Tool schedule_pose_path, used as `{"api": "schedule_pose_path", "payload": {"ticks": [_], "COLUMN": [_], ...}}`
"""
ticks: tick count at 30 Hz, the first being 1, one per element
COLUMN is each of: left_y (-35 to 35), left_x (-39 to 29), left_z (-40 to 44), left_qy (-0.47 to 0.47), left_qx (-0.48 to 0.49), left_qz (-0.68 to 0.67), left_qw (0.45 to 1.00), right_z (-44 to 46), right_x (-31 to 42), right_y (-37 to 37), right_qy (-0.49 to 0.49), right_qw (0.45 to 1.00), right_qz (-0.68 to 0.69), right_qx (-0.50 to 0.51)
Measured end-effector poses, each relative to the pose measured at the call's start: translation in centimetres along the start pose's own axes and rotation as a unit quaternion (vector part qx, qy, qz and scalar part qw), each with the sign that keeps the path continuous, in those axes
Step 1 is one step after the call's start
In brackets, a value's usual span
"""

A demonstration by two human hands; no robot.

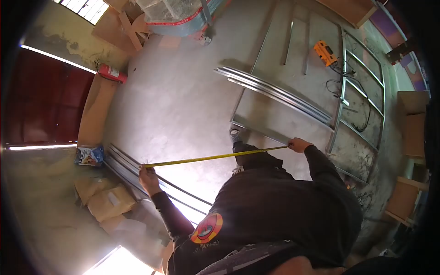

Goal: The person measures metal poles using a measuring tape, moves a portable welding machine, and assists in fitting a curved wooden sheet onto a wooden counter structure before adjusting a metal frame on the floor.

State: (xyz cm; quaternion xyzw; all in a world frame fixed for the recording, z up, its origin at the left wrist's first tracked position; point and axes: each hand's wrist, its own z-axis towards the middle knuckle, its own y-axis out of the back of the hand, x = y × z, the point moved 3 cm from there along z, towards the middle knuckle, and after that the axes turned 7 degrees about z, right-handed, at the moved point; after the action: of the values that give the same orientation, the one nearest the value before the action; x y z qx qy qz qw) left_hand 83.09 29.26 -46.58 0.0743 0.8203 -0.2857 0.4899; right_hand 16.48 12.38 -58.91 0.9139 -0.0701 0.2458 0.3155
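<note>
A yellow tape measure (206, 158) is stretched across in front of my body, its blade pulled out nearly straight. My left hand (149, 180) is closed on the left end, above several long metal profiles (123, 164) lying on the floor. At the other end, my right hand (299, 145) is closed around the tape near the corner of a metal frame (261, 132). Beyond the tape, a bundle of metal profiles (279, 95) lies across the frame.
An orange tool case (325, 52) with black cables rests near the welded frame (382, 87) on the right. A red fire extinguisher (111, 73) is at the left wall. Brown paper packages (110, 201) lie lower left; a wrapped load (176, 18) stands at the top.
</note>
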Motion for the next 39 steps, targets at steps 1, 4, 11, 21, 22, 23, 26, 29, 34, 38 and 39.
{"api": "schedule_pose_path", "payload": {"ticks": [1, 4, 11, 21, 22, 23, 26, 29, 34, 38, 39], "left_y": [-0.4, -3.4, -18.0, -33.0, -34.9, -36.7, -44.3, -51.6, -61.7, -63.9, -63.3], "left_x": [-1.4, -3.0, 4.7, 14.6, 14.1, 13.1, 9.2, 7.0, 11.4, 18.0, 20.1], "left_z": [1.4, 5.9, 10.9, 18.7, 21.2, 23.9, 29.6, 32.3, 30.2, 24.3, 23.4], "left_qy": [0.001, 0.026, 0.096, 0.255, 0.252, 0.232, 0.16, 0.11, 0.097, 0.165, 0.18], "left_qx": [-0.011, -0.002, 0.072, 0.357, 0.361, 0.413, 0.488, 0.53, 0.626, 0.741, 0.77], "left_qz": [-0.004, 0.023, 0.203, 0.393, 0.388, 0.38, 0.398, 0.439, 0.415, 0.405, 0.401], "left_qw": [1.0, 0.999, 0.972, 0.808, 0.81, 0.795, 0.76, 0.717, 0.653, 0.509, 0.463], "right_z": [0.7, 3.8, 11.4, 12.8, 13.6, 14.0, 12.2, 8.6, 11.1, 15.6, 17.5], "right_x": [0.3, 2.9, 9.9, 19.1, 18.9, 18.8, 20.8, 26.5, 33.7, 43.0, 44.0], "right_y": [0.1, -0.1, 0.5, 1.6, 0.2, -1.9, -6.0, -9.3, -21.3, -19.3, -19.5], "right_qy": [0.023, 0.033, 0.065, -0.08, -0.098, -0.114, -0.209, -0.301, -0.286, -0.34, -0.33], "right_qw": [0.999, 0.995, 0.984, 0.938, 0.937, 0.936, 0.909, 0.85, 0.877, 0.557, 0.536], "right_qz": [0.03, 0.084, 0.13, 0.265, 0.244, 0.225, 0.223, 0.341, 0.305, 0.71, 0.726], "right_qx": [-0.012, -0.04, -0.104, -0.21, -0.231, -0.247, -0.283, -0.264, -0.237, -0.263, -0.277]}}
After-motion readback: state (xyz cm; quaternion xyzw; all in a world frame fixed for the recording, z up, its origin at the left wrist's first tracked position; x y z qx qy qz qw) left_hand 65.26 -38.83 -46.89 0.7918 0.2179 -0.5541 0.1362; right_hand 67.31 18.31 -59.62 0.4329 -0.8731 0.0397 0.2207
